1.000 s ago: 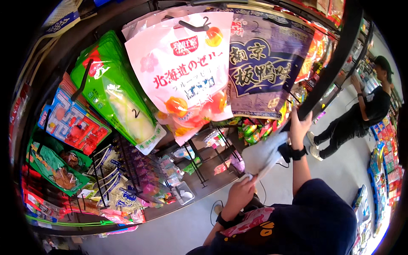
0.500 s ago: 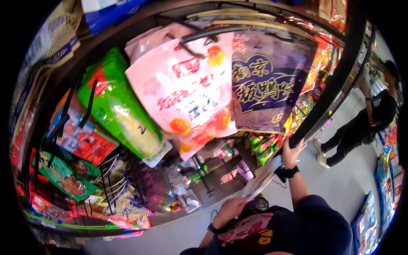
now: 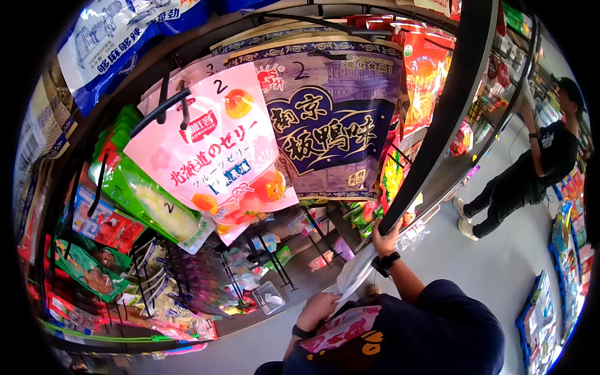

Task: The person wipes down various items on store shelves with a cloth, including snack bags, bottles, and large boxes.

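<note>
Low in the head view, my left hand (image 3: pixel 317 310) is closed on one end of a white, folded sheet-like thing (image 3: pixel 356 270); whether it is paper or plastic I cannot tell. It runs up to my right hand (image 3: pixel 386 240), whose fingers are curled around the black shelf post (image 3: pixel 425 150) and partly hidden. Above my hands hang a pink jelly bag (image 3: pixel 231 134) with fruit pictures and a purple snack bag (image 3: pixel 337 153). A green snack bag (image 3: pixel 147 194) hangs tilted left of the pink one.
Red snack packets (image 3: pixel 422 81) hang beside the post. Bare hooks (image 3: pixel 275 265) stick out below the pink bag. A large blue-and-white bag (image 3: pixel 106 50) is at upper left. A person in black (image 3: pixel 525 169) stands in the aisle, near low blue display bins (image 3: pixel 531 325).
The whole view has shifted, so the bags, the post and my hands now appear farther left. The picture is sharper. My hands keep their places on the sheet-like thing and the post.
</note>
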